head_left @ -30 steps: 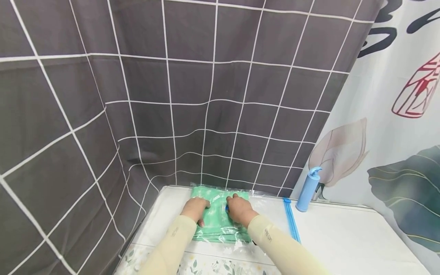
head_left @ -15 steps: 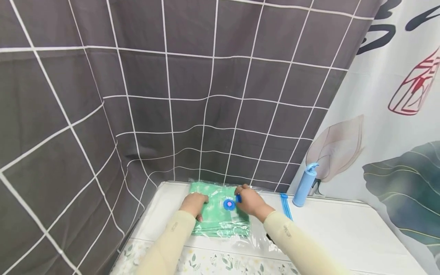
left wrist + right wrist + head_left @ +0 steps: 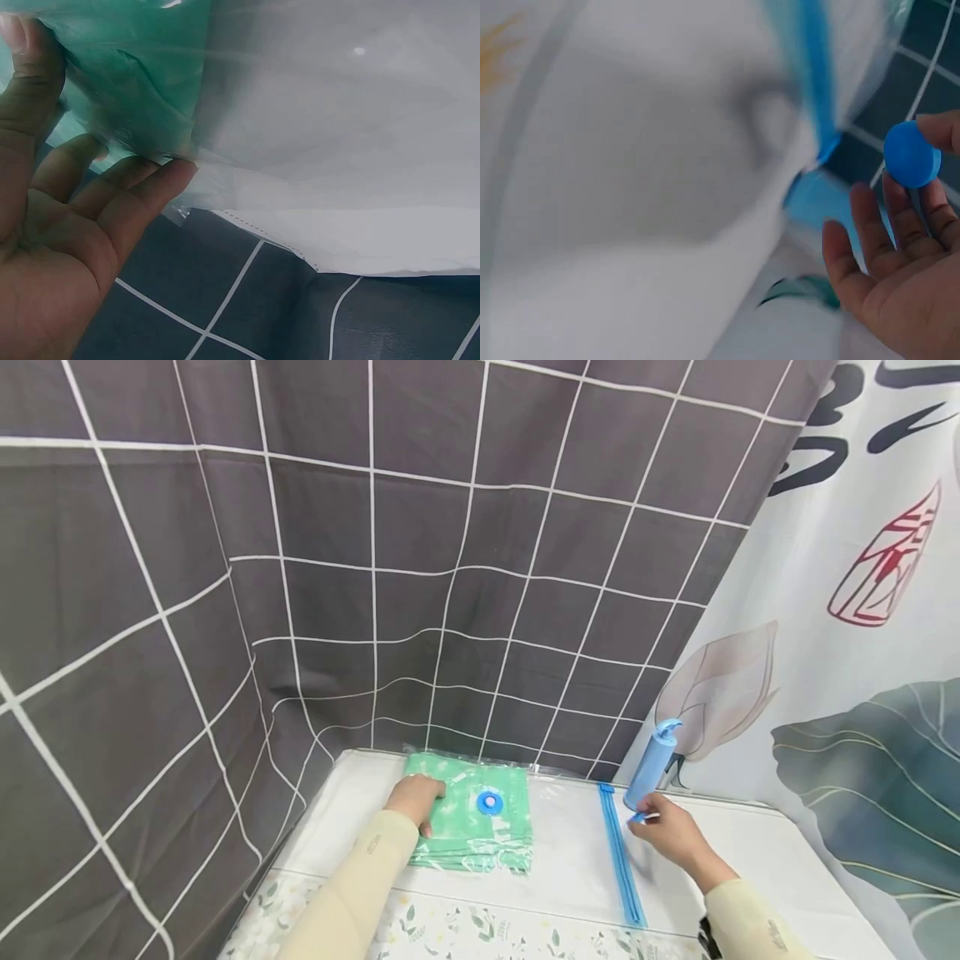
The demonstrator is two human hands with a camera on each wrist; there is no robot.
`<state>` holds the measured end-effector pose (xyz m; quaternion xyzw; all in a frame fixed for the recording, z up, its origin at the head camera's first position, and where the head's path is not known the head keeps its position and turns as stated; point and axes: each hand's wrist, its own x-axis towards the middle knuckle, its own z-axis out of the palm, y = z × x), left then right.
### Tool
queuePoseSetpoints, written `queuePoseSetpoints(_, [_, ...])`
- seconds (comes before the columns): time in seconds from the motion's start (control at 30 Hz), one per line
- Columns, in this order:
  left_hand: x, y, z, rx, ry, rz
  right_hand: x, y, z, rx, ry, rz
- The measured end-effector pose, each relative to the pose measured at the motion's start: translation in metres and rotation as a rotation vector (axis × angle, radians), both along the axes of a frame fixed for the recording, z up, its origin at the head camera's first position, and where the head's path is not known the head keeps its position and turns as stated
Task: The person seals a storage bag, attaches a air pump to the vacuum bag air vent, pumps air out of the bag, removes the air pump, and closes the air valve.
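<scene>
Right wrist: disc-shaped blue plastic cap pinched in fingers of right hand. Head: left hand, fingers apart, touches clear plastic bag.

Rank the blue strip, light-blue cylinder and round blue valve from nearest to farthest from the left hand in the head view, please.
1. Round blue valve, right of the left hand.
2. Blue strip, farther right.
3. Light-blue cylinder, right of the strip's far end.
</scene>
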<state>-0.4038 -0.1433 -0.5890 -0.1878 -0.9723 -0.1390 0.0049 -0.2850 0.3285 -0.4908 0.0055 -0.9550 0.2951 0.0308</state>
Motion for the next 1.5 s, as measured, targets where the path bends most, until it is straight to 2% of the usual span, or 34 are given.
queuePoseSetpoints(0.1, [0.006,0.001,0.012,-0.009,-0.014,0.013,0.008,0.020,-0.009,0.026,-0.022,-0.059])
queuePoseSetpoints(0.13, [0.006,0.001,0.013,-0.023,-0.006,0.010,0.010,0.025,-0.011,0.036,-0.029,-0.075])
queuePoseSetpoints(0.17, [0.000,-0.001,0.005,-0.030,0.006,0.001,0.013,0.030,-0.013,0.047,-0.034,-0.087])
queuePoseSetpoints(0.27, [0.009,0.002,0.021,-0.033,-0.025,0.007,0.019,0.040,-0.019,0.071,-0.048,-0.112])
queuePoseSetpoints(0.37, [0.011,0.003,0.024,-0.031,-0.049,0.010,0.025,0.047,-0.027,0.089,-0.068,-0.124])
queuePoseSetpoints(0.57, [0.005,0.002,0.011,-0.023,-0.043,0.008,0.029,0.052,-0.038,0.119,-0.133,-0.165])
queuePoseSetpoints(0.8, [0.005,0.003,0.012,-0.047,-0.027,0.005,0.031,0.051,-0.044,0.140,-0.180,-0.185])
queuePoseSetpoints(0.97, [0.004,0.002,0.009,-0.026,-0.048,0.025,0.031,0.052,-0.046,0.142,-0.192,-0.174])
queuePoseSetpoints(1.07, [0.005,0.003,0.009,-0.034,-0.031,0.030,0.027,0.058,-0.042,0.154,-0.185,-0.142])
queuePoseSetpoints(1.13, [0.005,0.005,0.008,-0.047,-0.008,0.028,0.021,0.061,-0.035,0.161,-0.176,-0.125])
queuePoseSetpoints(1.23, [0.003,0.005,0.007,-0.036,-0.015,0.037,0.009,0.063,-0.021,0.138,-0.163,-0.110])
queuePoseSetpoints(1.4, [0.008,0.004,0.010,-0.024,-0.039,0.051,-0.017,0.054,-0.002,-0.054,-0.176,-0.129])
queuePoseSetpoints(1.5, [0.017,0.004,0.019,-0.015,-0.055,0.055,-0.032,0.046,0.005,-0.205,-0.165,-0.155])
